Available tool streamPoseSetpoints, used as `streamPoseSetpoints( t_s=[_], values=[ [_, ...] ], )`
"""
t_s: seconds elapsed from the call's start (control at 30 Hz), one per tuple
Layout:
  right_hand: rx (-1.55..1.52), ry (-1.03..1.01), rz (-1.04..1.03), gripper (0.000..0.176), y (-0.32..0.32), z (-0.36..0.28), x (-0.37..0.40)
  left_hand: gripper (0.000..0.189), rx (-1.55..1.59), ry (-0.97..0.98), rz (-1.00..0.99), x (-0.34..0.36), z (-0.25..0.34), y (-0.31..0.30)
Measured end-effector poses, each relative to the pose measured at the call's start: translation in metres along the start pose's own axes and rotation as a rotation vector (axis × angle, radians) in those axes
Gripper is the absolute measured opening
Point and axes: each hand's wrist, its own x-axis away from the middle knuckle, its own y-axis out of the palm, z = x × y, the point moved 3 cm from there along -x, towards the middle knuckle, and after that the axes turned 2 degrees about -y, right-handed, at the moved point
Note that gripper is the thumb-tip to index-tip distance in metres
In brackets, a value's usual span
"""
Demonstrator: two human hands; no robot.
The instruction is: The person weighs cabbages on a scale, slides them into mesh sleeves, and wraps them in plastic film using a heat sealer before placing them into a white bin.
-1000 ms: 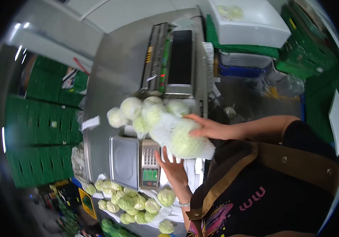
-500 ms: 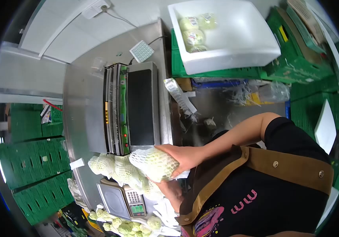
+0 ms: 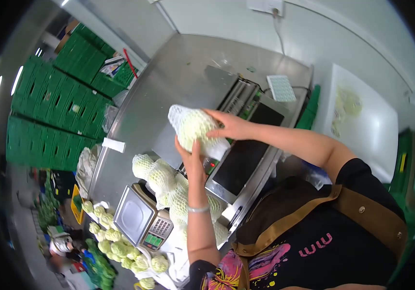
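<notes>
Near frame centre: cabbage (image 3: pixel 193 126) in white net, held between both hands. Right hand (image 3: pixel 230 126) on its right side, fingers curved over the net; left hand (image 3: pixel 194 166) at its lower edge, fingers parted and cupping it. Machine (image 3: pixel 248 145) just right of the cabbage on the bench (image 3: pixel 178 63). Below centre: netted cabbages (image 3: pixel 161 180) beside scale (image 3: pixel 134 212). Lower left: bare cabbages (image 3: pixel 118 248). Right edge: white box (image 3: pixel 369 133). Upper left: green crates (image 3: pixel 55 104).

Scale (image 3: pixel 134 212) between loose cabbages (image 3: pixel 119 249), netted cabbages (image 3: pixel 161 179) | keypad (image 3: pixel 281 88) beyond wrapping machine (image 3: pixel 247 153)
</notes>
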Motion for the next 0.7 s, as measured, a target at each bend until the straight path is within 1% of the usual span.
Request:
streamPoseSetpoints(
  t_s=[0.03, 0.07, 0.13, 0.17, 0.2, 0.23, 0.27, 0.3, 0.37, 0.4, 0.47, 0.53, 0.57, 0.6, 0.63, 0.67, 0.7],
  values=[
    [0.037, 0.061, -0.036, 0.082, -0.008, 0.010, -0.023, 0.072, -0.065, 0.033, 0.023, -0.026, 0.002, -0.001],
    [0.010, 0.056, -0.047, 0.081, -0.013, 0.021, -0.043, 0.071, -0.116, 0.049, 0.033, -0.050, -0.003, -0.006],
    [0.036, 0.151, -0.108, 0.081, -0.022, 0.046, -0.076, 0.071, -0.234, 0.072, 0.046, -0.089, -0.010, -0.016],
    [0.083, 0.108, -0.118, 0.081, -0.022, 0.048, -0.087, 0.071, -0.227, 0.074, 0.091, -0.096, -0.007, -0.018],
    [0.111, 0.123, -0.148, 0.081, -0.022, 0.063, -0.096, 0.069, -0.375, 0.053, 0.104, -0.112, -0.021, -0.019],
    [0.142, 0.138, -0.182, 0.081, -0.023, 0.092, -0.103, 0.069, -0.437, 0.086, 0.097, -0.123, -0.030, -0.023],
    [0.173, 0.157, -0.221, 0.081, -0.026, 0.103, -0.108, 0.068, -0.498, 0.112, 0.093, -0.129, -0.033, -0.023],
    [0.219, 0.170, -0.267, 0.092, -0.028, 0.114, -0.107, 0.069, -0.552, 0.079, 0.127, -0.131, -0.039, -0.026],
    [0.192, 0.244, -0.336, 0.092, -0.033, 0.110, -0.105, 0.071, -0.661, 0.006, 0.193, -0.128, -0.041, -0.026],
    [0.180, 0.282, -0.371, 0.092, -0.033, 0.108, -0.106, 0.072, -0.635, -0.004, 0.209, -0.126, -0.043, -0.026],
    [0.221, 0.232, -0.400, 0.089, -0.037, 0.110, -0.108, 0.074, -0.588, -0.019, 0.229, -0.123, -0.048, -0.024],
    [0.229, 0.160, -0.437, 0.085, -0.049, 0.115, -0.111, 0.075, -0.524, 0.018, 0.251, -0.115, -0.053, -0.036],
    [0.209, 0.150, -0.377, 0.080, -0.064, 0.103, -0.107, 0.071, -0.477, -0.069, 0.298, -0.100, -0.045, -0.045],
    [0.188, 0.141, -0.317, 0.076, -0.085, 0.087, -0.099, 0.062, -0.581, 0.047, 0.428, -0.079, -0.027, -0.050],
    [0.232, 0.132, -0.239, 0.067, -0.107, 0.084, -0.091, 0.041, -0.780, 0.203, 0.612, -0.058, -0.021, -0.063],
    [0.275, 0.122, -0.155, 0.059, -0.129, 0.088, -0.082, 0.032, -0.909, 0.035, 0.690, -0.034, -0.022, -0.075],
    [0.431, 0.131, -0.136, 0.048, -0.149, 0.099, -0.070, 0.027, -1.033, -0.137, 0.763, -0.014, -0.022, -0.083]
  ],
)
